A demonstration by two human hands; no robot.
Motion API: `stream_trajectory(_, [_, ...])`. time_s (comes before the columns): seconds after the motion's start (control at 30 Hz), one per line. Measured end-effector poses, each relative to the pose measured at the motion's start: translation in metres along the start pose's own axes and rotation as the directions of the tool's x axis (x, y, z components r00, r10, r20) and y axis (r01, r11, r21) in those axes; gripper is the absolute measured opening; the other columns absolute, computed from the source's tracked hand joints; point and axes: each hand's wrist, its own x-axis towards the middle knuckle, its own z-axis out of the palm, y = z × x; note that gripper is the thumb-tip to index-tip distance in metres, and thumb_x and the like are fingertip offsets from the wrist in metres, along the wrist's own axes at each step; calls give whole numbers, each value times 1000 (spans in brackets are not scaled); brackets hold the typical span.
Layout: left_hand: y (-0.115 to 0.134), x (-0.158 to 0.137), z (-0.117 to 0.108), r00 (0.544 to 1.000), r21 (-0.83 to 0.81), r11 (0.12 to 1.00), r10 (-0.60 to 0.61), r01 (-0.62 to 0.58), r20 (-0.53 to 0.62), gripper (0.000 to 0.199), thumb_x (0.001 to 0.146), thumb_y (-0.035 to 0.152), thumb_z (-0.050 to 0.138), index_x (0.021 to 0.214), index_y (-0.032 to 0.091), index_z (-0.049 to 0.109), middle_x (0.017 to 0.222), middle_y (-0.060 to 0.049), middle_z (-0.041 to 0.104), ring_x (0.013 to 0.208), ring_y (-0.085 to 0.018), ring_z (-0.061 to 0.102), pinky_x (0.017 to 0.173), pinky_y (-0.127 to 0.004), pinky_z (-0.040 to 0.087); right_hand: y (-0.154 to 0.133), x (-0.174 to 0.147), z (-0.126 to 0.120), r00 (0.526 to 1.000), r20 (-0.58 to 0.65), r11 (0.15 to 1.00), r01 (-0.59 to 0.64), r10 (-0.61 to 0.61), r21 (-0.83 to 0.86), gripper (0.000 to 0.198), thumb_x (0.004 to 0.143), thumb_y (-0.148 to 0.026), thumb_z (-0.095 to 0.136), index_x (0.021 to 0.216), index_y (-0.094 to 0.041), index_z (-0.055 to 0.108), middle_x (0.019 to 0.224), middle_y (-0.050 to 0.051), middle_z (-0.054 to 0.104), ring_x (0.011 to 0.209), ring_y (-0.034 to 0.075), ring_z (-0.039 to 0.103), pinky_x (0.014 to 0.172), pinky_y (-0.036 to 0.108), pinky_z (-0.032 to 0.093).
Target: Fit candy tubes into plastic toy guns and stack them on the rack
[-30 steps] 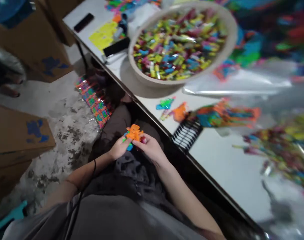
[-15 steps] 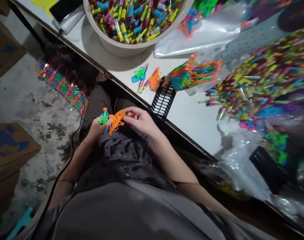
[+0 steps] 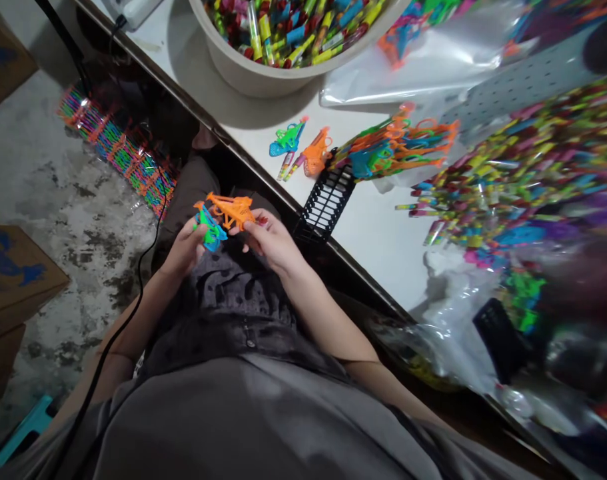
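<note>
Above my lap, my left hand (image 3: pixel 187 243) pinches a small green-and-blue plastic toy (image 3: pixel 210 230). My right hand (image 3: pixel 268 241) grips a similar orange plastic toy (image 3: pixel 234 211) by its right end. The two toys are side by side, close together; whether they touch, I cannot tell. Something small and red shows at my right fingers, too little to name. On the table edge beyond my right hand is a black slotted rack (image 3: pixel 327 203). Just left of it lie another orange toy (image 3: pixel 316 153) and a green-and-blue toy (image 3: pixel 287 140) with thin coloured tubes.
A round tub (image 3: pixel 268 83) full of coloured tubes stands on the white table (image 3: pixel 373 233). Bunched plastic toys (image 3: pixel 398 150) lie behind the rack. A large heap of tubes (image 3: pixel 523 160) spreads at right. A black cable (image 3: pixel 142 267) hangs at my left, near cardboard boxes (image 3: pixel 20 293).
The orange toy has turned and moved up, away from my left thumb, and is now in my right fingers. My left hand keeps the green-and-blue toy. The camera view has shifted slightly.
</note>
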Motion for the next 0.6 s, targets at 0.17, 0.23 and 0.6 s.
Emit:
stream_trajectory(0.17, [-10,7,5,999,135,991,24,-18,-45,40,71,42,70,98,14,61,95,-7,69,97,-20,64,89,-33,49,13,-4,6,996,78,990,-32,43,-138,46,71,-58,65,90,-23,42,68,-8,55,38,3,32,39,21,35])
stream_trajectory(0.23, [-12,10,4,994,198,979,65,-46,-90,38,73,41,67,100,15,61,93,-6,70,91,-18,65,84,-30,50,13,-2,1,999,34,989,3,3,-151,43,75,-58,60,91,-24,38,70,-8,54,38,3,31,37,21,32])
stream_trajectory(0.6, [-12,7,1,995,394,915,97,-88,-3,32,74,35,64,98,15,67,91,-4,71,79,-15,65,74,-25,51,6,3,-7,993,-30,964,104,-114,-244,50,73,-67,60,92,-23,48,76,0,58,49,7,43,45,24,37])
